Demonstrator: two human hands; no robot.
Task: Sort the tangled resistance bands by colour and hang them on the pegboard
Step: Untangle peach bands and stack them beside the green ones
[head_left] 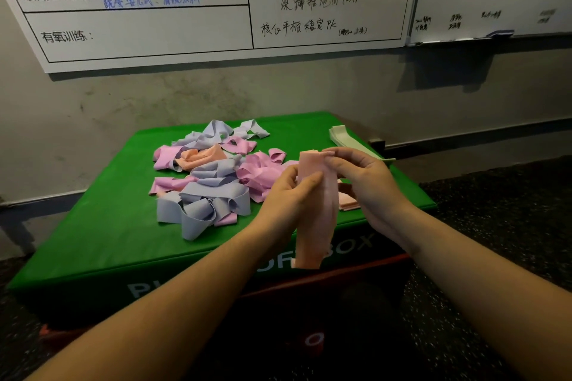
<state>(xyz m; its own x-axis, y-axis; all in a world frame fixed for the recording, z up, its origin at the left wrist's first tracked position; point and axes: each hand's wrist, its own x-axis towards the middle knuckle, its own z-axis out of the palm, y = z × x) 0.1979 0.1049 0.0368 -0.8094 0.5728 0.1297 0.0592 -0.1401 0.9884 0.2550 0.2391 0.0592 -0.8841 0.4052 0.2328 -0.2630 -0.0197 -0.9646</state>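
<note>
Head view: a green plyo box (102, 235) is seen from above, set against a grey wall under two whiteboards (173, 9).
Band in hand: a peach-pink resistance band (315, 210) is held upright above the box's front edge, its lower end hanging past the box's printed front face.
Left hand: the left hand (288, 195) is clamped on the band's middle, thumb pressed on its front.
Right hand: the right hand (362, 176) is pinched on the band's top edge, fingers curled over it.
Tangled pile: lilac-grey, pink and peach bands (210, 176) are heaped together across the middle of the box top, reaching toward its back edge.
Sorted stacks: a flat pink stack (349, 199) is partly hidden behind the right hand near the right edge; pale green bands (343, 136) are laid near the back right corner.
Pegboard: none is shown.
Step in hand: one band appears to be smoothed out flat and freed from the tangle; sorting is judged well short of done, and hanging not begun.
Next move: the band would need laying on its matching stack, likely the one by the right edge, without being dragged back into the pile.
</note>
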